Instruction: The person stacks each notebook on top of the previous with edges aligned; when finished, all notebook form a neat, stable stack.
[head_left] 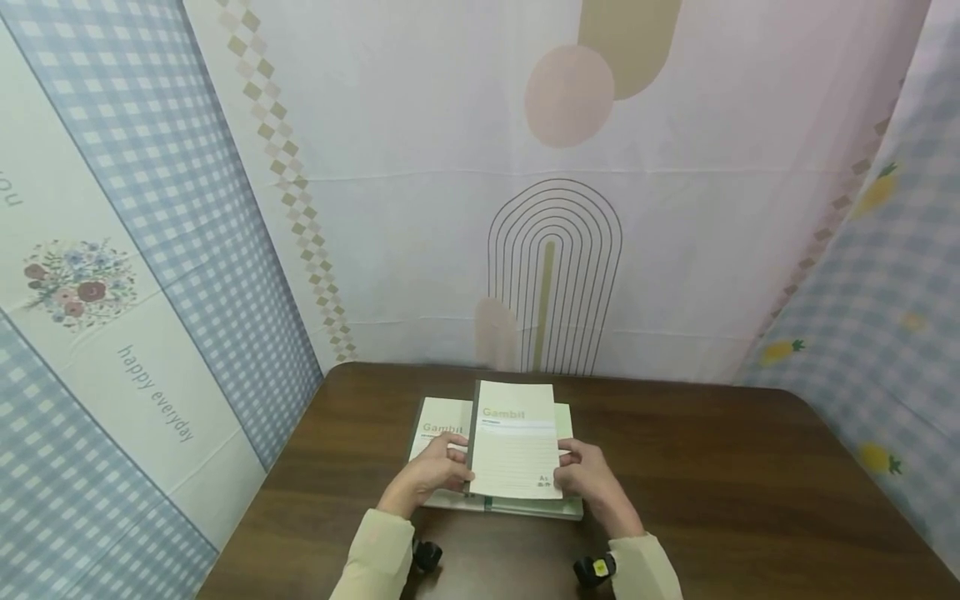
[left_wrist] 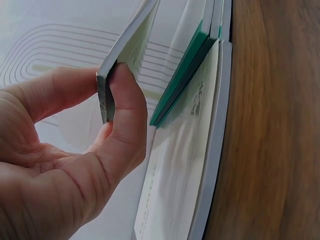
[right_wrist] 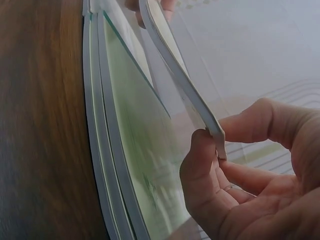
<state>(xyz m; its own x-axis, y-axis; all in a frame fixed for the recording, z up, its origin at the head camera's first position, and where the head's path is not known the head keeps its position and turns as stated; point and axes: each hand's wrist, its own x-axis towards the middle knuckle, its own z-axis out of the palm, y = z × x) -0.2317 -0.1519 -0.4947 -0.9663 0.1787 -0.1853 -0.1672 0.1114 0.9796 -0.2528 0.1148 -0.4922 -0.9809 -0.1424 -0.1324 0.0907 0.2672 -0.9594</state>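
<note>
A cream notebook [head_left: 517,454] marked "Gambit" is held up between both hands, its dark spine toward the left. My left hand [head_left: 431,471] pinches the spine side between thumb and fingers; in the left wrist view the left hand [left_wrist: 75,135] grips that dark edge. My right hand [head_left: 588,479] pinches the opposite edge, and the right wrist view shows the right hand [right_wrist: 265,170] with the pages bowed slightly. Beneath lie more notebooks: a cream Gambit notebook [head_left: 438,414] at left and a pale green notebook [head_left: 564,417] at right, partly hidden, with a green spine [left_wrist: 185,75].
The notebooks lie on a dark brown wooden table [head_left: 712,475]. A white patterned cloth [head_left: 405,208] hangs behind it, with blue checked cloths [head_left: 150,125] at the sides. Black wrist cameras [head_left: 596,570] sit near the cream sleeves [head_left: 375,554].
</note>
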